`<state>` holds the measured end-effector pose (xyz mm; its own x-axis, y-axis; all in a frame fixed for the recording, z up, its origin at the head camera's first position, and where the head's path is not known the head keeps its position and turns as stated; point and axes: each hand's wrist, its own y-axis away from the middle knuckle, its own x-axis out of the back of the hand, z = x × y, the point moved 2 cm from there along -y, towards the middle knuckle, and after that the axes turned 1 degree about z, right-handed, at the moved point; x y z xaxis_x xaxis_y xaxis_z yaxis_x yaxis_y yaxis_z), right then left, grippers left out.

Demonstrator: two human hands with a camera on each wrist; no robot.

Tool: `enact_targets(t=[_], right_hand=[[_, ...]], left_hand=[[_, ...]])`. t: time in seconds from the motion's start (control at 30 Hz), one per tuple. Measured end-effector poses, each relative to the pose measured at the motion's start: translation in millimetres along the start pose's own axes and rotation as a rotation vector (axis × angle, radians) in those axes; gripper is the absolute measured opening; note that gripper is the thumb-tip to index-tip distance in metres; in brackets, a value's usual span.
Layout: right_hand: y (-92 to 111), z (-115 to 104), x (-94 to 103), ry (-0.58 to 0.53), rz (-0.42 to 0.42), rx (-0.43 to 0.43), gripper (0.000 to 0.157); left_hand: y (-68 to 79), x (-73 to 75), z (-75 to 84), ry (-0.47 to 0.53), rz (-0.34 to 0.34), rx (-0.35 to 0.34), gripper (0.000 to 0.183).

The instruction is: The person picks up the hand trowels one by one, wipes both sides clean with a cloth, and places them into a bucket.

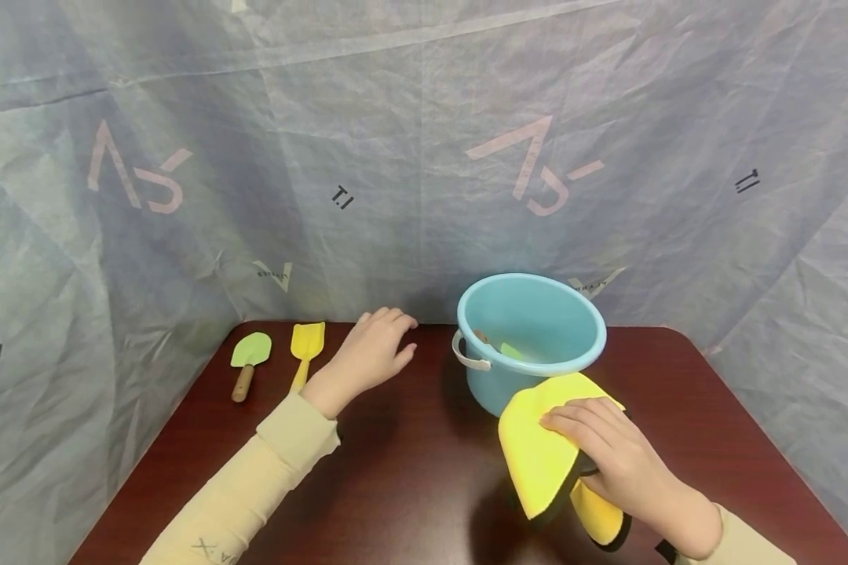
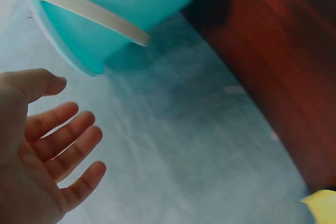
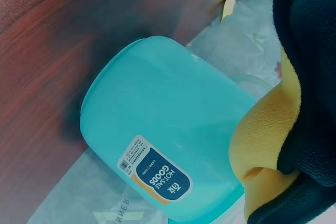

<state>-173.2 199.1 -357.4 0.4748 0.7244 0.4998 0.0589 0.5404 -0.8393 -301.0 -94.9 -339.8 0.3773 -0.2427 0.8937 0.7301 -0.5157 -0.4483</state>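
Note:
My right hand (image 1: pixel 615 447) grips a yellow cloth (image 1: pixel 537 439) with a dark underside, folded and hanging from the fingers. The cloth is in front of a light blue bucket (image 1: pixel 495 388) and overlaps its lower rim in the head view. A white handle (image 1: pixel 472 361) hangs at the bucket's left side. Inside, a light green piece (image 1: pixel 511 351) and a brown bit show; the rest of them is hidden by the rim. To the left of the bucket, my left hand (image 1: pixel 371 349) is held over the table, its fingers relaxed and apart, holding nothing.
A small trowel (image 1: pixel 251 351) with a green blade and wooden handle lies at the table's far left. Beside it is a yellow toy shovel (image 1: pixel 307 341), its handle end behind my left wrist. A grey sheet (image 1: pixel 396 118) hangs right behind the dark red table (image 1: pixel 396 502).

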Motion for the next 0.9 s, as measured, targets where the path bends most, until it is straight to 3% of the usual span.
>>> enact_targets(t=[0.3,0.53,0.73,0.9], right_hand=[[3.3,0.0,3.8,0.006,0.010,-0.015,0.053],[6.6,-0.7,6.7,0.015,0.022,-0.025,0.050],[9.1,-0.8,9.6,0.021,0.032,-0.038,0.045],[9.9,-2.3,12.1,0.032,0.039,-0.035,0.044]], left_hand=[[40.0,-24.2,-42.3,-0.007,0.051,0.174,0.048],[65.9,-38.0,-73.0,-0.017,0.089,0.285,0.053],[83.8,-50.7,-100.9,-0.034,0.042,0.395,0.055],[96.1,-58.0,-113.4,-0.030,-0.040,0.484,0.059]])
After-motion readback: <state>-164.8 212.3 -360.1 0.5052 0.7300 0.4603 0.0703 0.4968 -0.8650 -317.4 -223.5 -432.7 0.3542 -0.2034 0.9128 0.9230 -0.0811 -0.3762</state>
